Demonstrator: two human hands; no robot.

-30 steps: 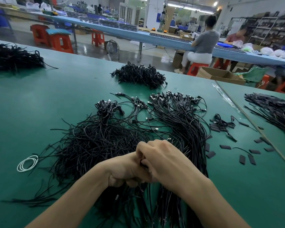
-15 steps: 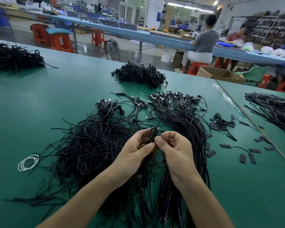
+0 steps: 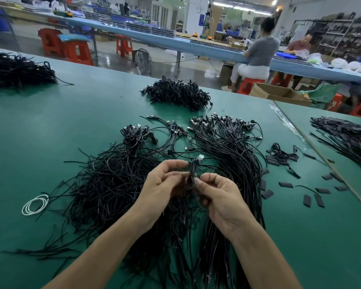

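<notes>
My left hand and my right hand meet above a big spread of loose black cables on the green table. Between them stands a small folded cable bundle with a metal USB plug at its top. The left thumb and fingers pinch it from the left. My right thumb and forefinger pinch its lower part from the right. A messier heap of black ties or cables lies under my left forearm.
A pile of coiled bundles lies further back, another black heap at far left. White wire rings sit at left. Short black sleeves are scattered at right. People sit at a blue bench behind.
My hands have risen and moved apart from a tight clasp low over the cables. The small bundle now stands upright between the fingertips with its plug showing.
</notes>
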